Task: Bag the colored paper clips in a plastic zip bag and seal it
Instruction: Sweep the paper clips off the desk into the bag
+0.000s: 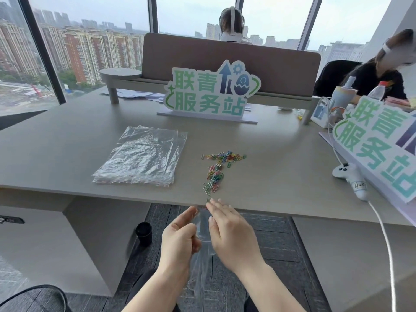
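Head view. We find both hands below the near edge of the tabletop [67, 154], holding one clear zip bag [198, 266] that hangs down between them toward the lap. The left hand [180, 242] has its grip closed on the bag, thumb and curled fingers pinching the film near the mouth. The right hand [231, 237] lies against the other side of the bag with fingers fairly straight; whether its thumb pinches the film we cannot tell. The paper clips [218, 170] lie loose on the tabletop just beyond and above the fingertips, a trail running from the near edge away into a wider heap. A few clips sit right at the bag mouth, by the right fingertips.

Risks, as we judge them: the trail reaches the very edge, so a sweep that misses the mouth would drop clips to the floor. The film is thin and limp, and the mouth may close if either grip slackens.

Room: a stack of spare bags [139, 156] lies up and to the left of the grips, apart from the clips. A white controller [351, 179] and its cable [382, 233] lie far right. Between them the surface around the clips gives free sweeping room.
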A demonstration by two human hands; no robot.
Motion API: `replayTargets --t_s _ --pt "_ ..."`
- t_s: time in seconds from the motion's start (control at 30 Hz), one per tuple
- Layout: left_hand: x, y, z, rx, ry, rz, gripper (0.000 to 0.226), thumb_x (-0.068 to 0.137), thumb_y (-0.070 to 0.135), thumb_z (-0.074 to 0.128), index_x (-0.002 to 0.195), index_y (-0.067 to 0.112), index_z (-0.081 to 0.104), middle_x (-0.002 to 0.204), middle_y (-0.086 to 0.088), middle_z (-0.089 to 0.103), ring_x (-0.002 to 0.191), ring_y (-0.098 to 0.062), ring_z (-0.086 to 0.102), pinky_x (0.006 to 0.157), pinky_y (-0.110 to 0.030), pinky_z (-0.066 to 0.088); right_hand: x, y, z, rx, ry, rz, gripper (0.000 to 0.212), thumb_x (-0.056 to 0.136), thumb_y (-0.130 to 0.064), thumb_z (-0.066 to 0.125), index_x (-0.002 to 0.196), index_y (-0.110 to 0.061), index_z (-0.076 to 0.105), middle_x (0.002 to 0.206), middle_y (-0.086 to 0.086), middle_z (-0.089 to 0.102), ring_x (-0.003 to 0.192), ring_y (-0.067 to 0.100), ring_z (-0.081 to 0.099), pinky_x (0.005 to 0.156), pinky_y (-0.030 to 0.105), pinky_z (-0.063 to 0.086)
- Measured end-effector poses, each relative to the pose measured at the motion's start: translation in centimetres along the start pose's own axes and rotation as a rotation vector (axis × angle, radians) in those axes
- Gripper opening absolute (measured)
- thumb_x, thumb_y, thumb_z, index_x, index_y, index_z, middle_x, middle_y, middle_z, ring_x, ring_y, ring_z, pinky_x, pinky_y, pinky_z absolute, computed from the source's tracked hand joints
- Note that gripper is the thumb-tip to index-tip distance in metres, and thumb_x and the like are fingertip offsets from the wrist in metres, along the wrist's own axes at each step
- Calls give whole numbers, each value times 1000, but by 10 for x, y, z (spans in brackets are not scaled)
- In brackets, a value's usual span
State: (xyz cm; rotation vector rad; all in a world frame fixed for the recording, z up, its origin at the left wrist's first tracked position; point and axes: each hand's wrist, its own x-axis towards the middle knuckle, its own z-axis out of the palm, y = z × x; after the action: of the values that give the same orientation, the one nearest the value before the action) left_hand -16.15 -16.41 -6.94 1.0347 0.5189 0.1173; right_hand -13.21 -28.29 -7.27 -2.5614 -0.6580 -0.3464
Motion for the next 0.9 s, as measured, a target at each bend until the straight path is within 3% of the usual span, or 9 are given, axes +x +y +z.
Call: replayTargets --t_s 0.13,0.27,0.43,0.57,0.9 --pt "-1 1 -1 -7 1 -3 57 80 -20 36 118 10 65 112 5 70 33 -6 31 35 -17 28 13 8 -6 158 97 45 45 98 -16 37 142 -19 46 147 -7 45 138 4 36 110 20 32" --pt "-2 2 -2 3 10 -2 56 80 -20 36 115 12 67 113 5 70 33 -7 31 35 -18 29 57 31 -6 110 -31 100 52 99 -11 33 150 -19 31 158 -7 25 145 7 18 112 17 14" --pt "-1 3 -3 -4 9 -15 55 81 -19 37 113 13 67 113 5 70 33 -6 33 37 -18 32 101 42 0 49 -273 90 53 101 -29 30 153 -24 21 162 -7 9 148 10 -2 117 28 4" --pt "2 2 -4 6 9 -15 58 80 -19 37 115 14 68 111 8 71 34 -6 31 37 -17 31 104 40 2 -70 -320 30 51 103 -33 28 152 -18 23 162 -2 11 148 13 4 119 29 2" --pt "7 1 -6 -11 12 -8 59 80 -19 37 118 14 67 113 6 70 32 -6 32 36 -17 31 66 31 4 -99 -235 -81 49 102 -30 29 151 -20 27 160 -3 18 148 11 10 120 29 5"
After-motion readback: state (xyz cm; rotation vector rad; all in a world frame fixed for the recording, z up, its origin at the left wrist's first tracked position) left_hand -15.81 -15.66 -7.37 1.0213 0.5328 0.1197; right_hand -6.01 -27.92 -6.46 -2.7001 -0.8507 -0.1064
